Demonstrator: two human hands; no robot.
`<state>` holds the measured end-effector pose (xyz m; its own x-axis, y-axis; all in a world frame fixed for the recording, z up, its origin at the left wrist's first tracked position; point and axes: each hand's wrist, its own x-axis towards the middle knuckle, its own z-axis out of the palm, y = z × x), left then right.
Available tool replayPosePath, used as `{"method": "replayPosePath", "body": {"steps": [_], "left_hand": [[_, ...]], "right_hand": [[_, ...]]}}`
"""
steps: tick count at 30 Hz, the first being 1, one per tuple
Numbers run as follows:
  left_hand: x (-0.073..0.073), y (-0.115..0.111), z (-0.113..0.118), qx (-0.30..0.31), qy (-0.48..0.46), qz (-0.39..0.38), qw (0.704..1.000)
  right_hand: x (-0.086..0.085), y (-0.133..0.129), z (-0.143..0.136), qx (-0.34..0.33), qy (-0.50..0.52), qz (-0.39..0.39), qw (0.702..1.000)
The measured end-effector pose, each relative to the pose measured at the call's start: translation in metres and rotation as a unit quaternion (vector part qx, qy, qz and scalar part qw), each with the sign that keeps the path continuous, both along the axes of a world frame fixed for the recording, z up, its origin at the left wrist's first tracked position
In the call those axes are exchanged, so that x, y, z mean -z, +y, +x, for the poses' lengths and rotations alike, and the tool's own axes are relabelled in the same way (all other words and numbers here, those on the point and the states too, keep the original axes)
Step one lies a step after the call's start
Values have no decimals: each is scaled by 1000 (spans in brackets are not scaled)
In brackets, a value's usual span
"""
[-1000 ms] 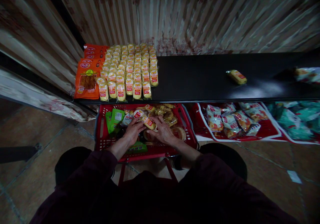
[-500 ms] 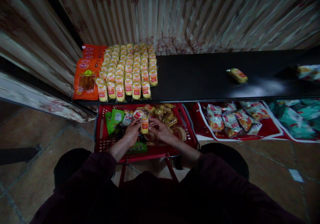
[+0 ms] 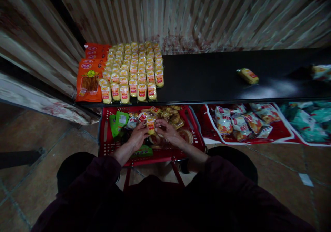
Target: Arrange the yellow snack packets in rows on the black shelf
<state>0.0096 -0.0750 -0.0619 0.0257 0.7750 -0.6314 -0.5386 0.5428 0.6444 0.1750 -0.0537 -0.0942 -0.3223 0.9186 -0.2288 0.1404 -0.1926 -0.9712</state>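
Observation:
A small yellow wrapped cake (image 3: 150,126) is held upright between my two hands, above a red basket (image 3: 197,135). My left hand (image 3: 138,135) has its fingers closed on the cake's left side. On the other side, my right hand (image 3: 168,132) pinches the cake near its upper right edge. Under the hands the basket holds green packets (image 3: 120,121), a white-and-red packet and several round wrapped pastries (image 3: 184,135). Rows of similar yellow cakes (image 3: 133,69) stand on the black shelf (image 3: 199,76), just beyond the basket.
Orange packets (image 3: 89,80) lie at the shelf's left end. A single yellow cake (image 3: 248,76) lies farther right on the shelf. Below it are a basket of white-and-orange packets (image 3: 240,123) and one of teal packets (image 3: 307,123). A pleated curtain (image 3: 181,14) hangs behind.
The view has shifted slightly. My right hand's fingers have come closer around the cake, which is a little higher in the picture and still between my hands.

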Motion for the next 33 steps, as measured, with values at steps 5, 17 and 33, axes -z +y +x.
{"method": "replayPosePath", "body": {"steps": [5, 17, 33], "left_hand": [[0, -1, -1, 6, -5, 6, 1000], [-5, 0, -3, 24, -51, 0, 998], [-3, -2, -1, 34, -26, 21, 999]], "right_hand": [[-5, 1, 0, -20, -17, 14, 1000], [-11, 1, 5, -58, 14, -28, 998], [-6, 0, 4, -40, 38, -8, 998]]}}
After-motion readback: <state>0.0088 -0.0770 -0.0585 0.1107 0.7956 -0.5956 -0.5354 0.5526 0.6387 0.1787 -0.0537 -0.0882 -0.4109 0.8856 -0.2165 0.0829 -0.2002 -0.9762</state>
